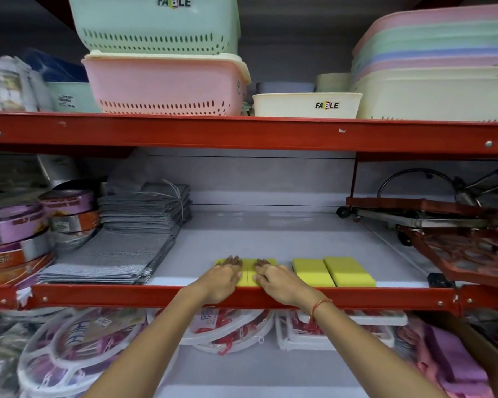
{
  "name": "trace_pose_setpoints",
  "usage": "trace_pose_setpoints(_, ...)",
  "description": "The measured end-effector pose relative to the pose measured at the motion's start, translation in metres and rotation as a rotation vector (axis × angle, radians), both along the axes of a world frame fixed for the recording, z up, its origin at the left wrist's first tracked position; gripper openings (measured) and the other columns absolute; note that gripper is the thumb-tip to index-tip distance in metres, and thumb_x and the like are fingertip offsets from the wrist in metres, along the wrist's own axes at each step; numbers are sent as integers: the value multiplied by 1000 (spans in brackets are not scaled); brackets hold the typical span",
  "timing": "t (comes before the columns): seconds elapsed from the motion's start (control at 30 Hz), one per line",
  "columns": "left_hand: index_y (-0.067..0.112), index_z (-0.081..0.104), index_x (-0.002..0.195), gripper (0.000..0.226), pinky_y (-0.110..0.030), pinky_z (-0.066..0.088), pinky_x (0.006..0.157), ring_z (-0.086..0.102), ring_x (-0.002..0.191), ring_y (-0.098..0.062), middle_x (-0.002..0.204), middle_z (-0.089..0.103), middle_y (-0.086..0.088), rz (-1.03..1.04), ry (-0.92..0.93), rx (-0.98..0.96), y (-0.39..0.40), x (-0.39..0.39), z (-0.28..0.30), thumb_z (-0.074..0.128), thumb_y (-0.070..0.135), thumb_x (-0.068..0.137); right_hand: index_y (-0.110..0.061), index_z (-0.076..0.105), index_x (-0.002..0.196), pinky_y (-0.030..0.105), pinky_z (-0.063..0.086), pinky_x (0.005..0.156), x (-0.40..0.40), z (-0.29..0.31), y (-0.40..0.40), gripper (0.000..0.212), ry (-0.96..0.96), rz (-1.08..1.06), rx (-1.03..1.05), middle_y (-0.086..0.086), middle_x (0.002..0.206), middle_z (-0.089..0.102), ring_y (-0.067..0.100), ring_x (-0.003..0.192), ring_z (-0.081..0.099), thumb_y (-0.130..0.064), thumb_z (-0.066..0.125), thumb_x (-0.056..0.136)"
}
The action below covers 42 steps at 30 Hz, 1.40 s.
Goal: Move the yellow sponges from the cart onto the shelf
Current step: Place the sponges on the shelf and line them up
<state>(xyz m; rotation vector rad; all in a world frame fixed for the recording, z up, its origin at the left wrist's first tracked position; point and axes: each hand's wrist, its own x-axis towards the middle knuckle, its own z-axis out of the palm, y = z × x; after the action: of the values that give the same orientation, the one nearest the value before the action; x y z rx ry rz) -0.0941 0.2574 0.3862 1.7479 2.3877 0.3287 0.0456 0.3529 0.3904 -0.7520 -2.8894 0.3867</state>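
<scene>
Pressing down flat, fingers together, the left hand [223,278] and right hand [276,281] each cover one of two sponges [246,278] lying side by side at lower centre on the shelf [242,234], long axes running front to back. Two more sponges [332,271] sit just right, near but apart. Grey cloths [118,254] flank the left (no cart in view); nothing blocks withdrawal.
</scene>
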Motion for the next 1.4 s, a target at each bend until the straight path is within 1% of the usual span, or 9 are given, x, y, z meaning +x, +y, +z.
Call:
trace_pose_setpoints(0.33, 7, 18, 152, 54, -36, 5, 125, 6, 152, -19, 163, 11, -9, -4, 0, 27, -4, 4, 2, 23, 29, 103, -7, 45, 139, 31, 22, 118, 8, 9, 0, 46, 72, -38, -3, 10, 155, 32, 21, 145, 28, -30, 33, 101)
trace_pose_setpoints(0.43, 8, 18, 152, 56, -36, 6, 126, 5, 152, -18, 163, 11, -8, -10, -8, 86, -3, 9, 4, 25, 33, 103, -6, 48, 137, 29, 22, 118, 27, 21, 18, 45, 154, -139, -3, 8, 156, 30, 19, 146, 24, -28, 31, 101)
trace_pose_setpoints(0.53, 8, 18, 152, 58, -36, 5, 125, 5, 152, -17, 163, 11, -7, -31, 1, 94, 2, 18, 6, 26, 35, 102, -2, 45, 137, 35, 24, 118, 50, 22, 43, 44, 91, -261, 39, 13, 155, 32, 25, 144, 27, -22, 29, 101)
trace_pose_setpoints(0.67, 7, 19, 152, 55, -35, 7, 124, 7, 152, -18, 163, 12, -8, -50, 7, 53, 10, 30, 4, 25, 31, 103, 1, 60, 113, 34, 39, 103, 69, 8, 51, 37, -4, -344, 12, 20, 139, 51, 34, 130, 46, -22, 33, 100)
trace_pose_setpoints(0.73, 6, 22, 151, 53, -35, 8, 124, 9, 152, -19, 163, 14, -10, -43, 29, 44, 12, 33, 0, 23, 27, 103, -1, 61, 107, 36, 40, 103, 70, 0, 48, 37, 17, -345, 3, 19, 137, 54, 36, 127, 48, -24, 34, 99)
trace_pose_setpoints(0.87, 6, 23, 151, 52, -33, 10, 123, 12, 151, -19, 162, 16, -10, -33, 43, 58, 11, 35, -2, 22, 26, 103, -4, 56, 122, 40, 36, 110, 64, -5, 42, 39, 30, -304, 25, 17, 142, 50, 34, 130, 46, -24, 32, 99)
trace_pose_setpoints(1.07, 7, 23, 151, 52, -32, 9, 123, 11, 151, -17, 163, 15, -8, -29, 46, 55, 12, 34, -3, 22, 27, 103, -4, 59, 110, 39, 46, 98, 47, -7, 29, 35, 79, -298, 3, 20, 129, 59, 35, 119, 55, -24, 34, 98)
trace_pose_setpoints(1.3, 8, 22, 152, 52, -31, 9, 124, 10, 151, -16, 163, 14, -8, -20, 48, 55, 11, 35, -4, 21, 27, 103, -3, 61, 110, 40, 47, 98, 66, 4, 32, 38, 212, -332, -40, 21, 123, 63, 38, 119, 56, -27, 34, 100)
trace_pose_setpoints(1.4, 9, 22, 152, 52, -31, 9, 123, 11, 151, -16, 163, 15, -7, -16, 54, 63, 11, 34, -5, 20, 28, 103, -1, 59, 119, 42, 43, 105, 89, 11, 48, 40, 233, -417, 5, 21, 135, 56, 37, 126, 51, -24, 32, 100)
